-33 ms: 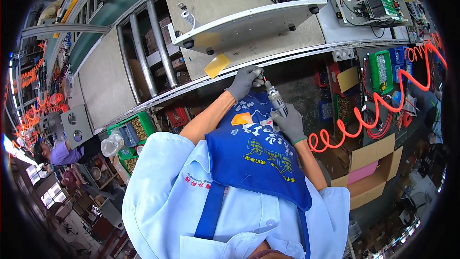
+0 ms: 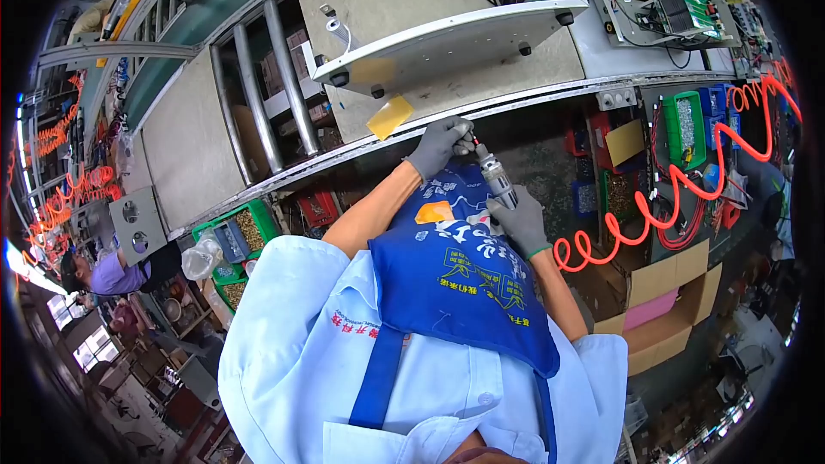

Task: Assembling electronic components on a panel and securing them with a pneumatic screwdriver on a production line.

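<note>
My right hand [image 2: 521,222], in a grey glove, is wrapped round the body of a silver power screwdriver [image 2: 495,176]. The tool is tilted, its bit pointing up toward the bench edge. My left hand [image 2: 440,148], gloved too, has its fingers pinched together right at the bit's tip. Whatever small thing is between them is too small to make out. Both hands are in front of the bench edge, over my blue apron [image 2: 464,283]. Beyond them a grey-white metal panel [image 2: 447,51] with black feet stands on the bench, and a yellow sheet [image 2: 389,118] lies near the edge.
Metal rollers [image 2: 290,77] break the bench at the left. A red coiled hose [image 2: 640,206] hangs at the right, near green and blue parts bins [image 2: 683,129] and an open carton [image 2: 662,305]. A circuit-board chassis [image 2: 662,13] stands far right. Another person [image 2: 120,275] is at the far left.
</note>
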The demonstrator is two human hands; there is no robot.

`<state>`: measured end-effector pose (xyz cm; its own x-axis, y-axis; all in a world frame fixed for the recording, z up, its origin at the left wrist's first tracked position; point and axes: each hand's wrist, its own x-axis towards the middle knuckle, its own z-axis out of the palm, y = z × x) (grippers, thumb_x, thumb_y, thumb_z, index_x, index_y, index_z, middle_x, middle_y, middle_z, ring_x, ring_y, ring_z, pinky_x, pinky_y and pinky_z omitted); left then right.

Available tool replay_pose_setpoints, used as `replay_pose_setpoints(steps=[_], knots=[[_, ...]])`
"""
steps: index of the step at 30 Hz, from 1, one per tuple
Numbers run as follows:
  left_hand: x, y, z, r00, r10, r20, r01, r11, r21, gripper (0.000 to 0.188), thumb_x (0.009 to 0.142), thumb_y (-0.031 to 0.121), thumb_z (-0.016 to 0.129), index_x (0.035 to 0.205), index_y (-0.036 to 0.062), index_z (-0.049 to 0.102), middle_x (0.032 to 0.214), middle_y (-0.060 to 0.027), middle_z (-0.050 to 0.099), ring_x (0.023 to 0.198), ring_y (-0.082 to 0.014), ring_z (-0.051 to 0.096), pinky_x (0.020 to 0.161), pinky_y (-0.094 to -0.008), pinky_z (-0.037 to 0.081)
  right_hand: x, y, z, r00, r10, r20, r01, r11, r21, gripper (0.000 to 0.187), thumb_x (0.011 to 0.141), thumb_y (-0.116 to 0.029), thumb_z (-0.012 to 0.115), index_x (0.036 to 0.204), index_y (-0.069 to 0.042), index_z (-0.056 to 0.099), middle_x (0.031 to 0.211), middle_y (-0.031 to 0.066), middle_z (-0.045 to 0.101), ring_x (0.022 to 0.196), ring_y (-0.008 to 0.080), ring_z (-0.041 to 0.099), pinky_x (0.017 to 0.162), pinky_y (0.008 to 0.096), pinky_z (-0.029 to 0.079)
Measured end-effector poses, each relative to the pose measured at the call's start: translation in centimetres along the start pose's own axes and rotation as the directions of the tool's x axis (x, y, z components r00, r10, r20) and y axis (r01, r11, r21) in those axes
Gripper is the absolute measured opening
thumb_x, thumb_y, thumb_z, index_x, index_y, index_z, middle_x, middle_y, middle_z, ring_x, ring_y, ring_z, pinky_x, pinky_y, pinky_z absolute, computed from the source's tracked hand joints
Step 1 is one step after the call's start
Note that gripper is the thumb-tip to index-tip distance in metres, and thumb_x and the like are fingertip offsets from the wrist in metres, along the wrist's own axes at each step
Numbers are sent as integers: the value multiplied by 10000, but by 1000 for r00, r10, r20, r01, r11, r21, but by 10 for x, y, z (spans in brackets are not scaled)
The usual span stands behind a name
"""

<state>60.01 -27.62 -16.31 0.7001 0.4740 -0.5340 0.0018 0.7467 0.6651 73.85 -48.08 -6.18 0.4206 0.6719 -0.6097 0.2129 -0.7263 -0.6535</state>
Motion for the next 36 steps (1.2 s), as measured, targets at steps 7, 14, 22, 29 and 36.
replay_pose_setpoints(steps=[7, 14, 22, 29, 36], knots=[[-1, 3, 19, 949, 96, -301, -40, 982, 187, 205, 1013, 226, 591, 1000, 25, 630, 807, -54, 642, 653, -107, 587, 593, -249, 499, 8, -3, 3, 1000, -26, 17, 25, 1000, 11, 467, 789, -400, 778, 1020, -7, 677, 867, 164, 689, 786, 251, 684, 741, 402, 524], [-11, 4, 0, 991, 17, -135, 40, 912, 409, 300, 1001, 269, 601, 1077, -13, 669, 873, -63, 676, 703, -121, 639, 633, -252, 529, 17, -6, 7, 998, -61, -17, 60, 997, -46, 476, 780, -416, 790, 992, -6, 673, 885, 190, 689, 806, 320, 693, 756, 430, 525], [-15, 4, -23, 987, -43, -156, 63, 990, 124, 411, 1038, 344, 571, 1298, 29, 607, 1042, -41, 654, 838, -96, 614, 742, -261, 517, 20, -15, 7, 999, -53, -15, 52, 999, -10, 484, 783, -409, 783, 1033, -7, 682, 895, 183, 701, 821, 302, 701, 765, 418, 529], [5, 12, -7, 992, 10, -129, -8, 1000, 10, 309, 1019, 291, 604, 1172, 29, 661, 901, -11, 650, 756, -75, 591, 675, -224, 490, 19, -18, 8, 998, -58, -1, 58, 998, -21, 491, 778, -410, 781, 1042, -9, 682, 911, 187, 702, 848, 307, 706, 772, 418, 529], [-3, 18, -7, 996, -68, -55, 72, 995, 75, 278, 1011, 263, 596, 1101, 20, 696, 870, -30, 669, 743, -88, 611, 661, -232, 505, 14, -10, 2, 999, -34, 38, 33, 999, 14, 500, 773, -421, 781, 1025, -1, 679, 916, 173, 692, 852, 289, 700, 776, 411, 525]])
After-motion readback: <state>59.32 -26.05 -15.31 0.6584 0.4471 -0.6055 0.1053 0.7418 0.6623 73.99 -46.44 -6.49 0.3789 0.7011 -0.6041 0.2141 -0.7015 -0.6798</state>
